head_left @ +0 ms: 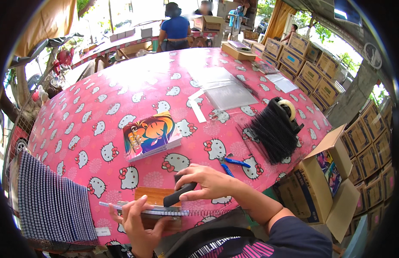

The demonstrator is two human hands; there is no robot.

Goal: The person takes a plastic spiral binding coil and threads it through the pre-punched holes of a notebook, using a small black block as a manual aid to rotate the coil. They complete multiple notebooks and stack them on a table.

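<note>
Along the surface's (85, 124) near edge, a narrow, pale-edged stack (167, 211) lies crosswise by a brown wooden board (154, 195), a thin dark coil (210, 212) extending rightward and a black oblong block (179, 194) slanting over the board.

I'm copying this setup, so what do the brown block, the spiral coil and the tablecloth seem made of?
Brown block: probably wood, slightly shiny, with grain-like streaks. Spiral coil: thin and dark, metal or plastic; finish too fine to tell. Tablecloth: likely glossy vinyl, from its strong glare.
</note>
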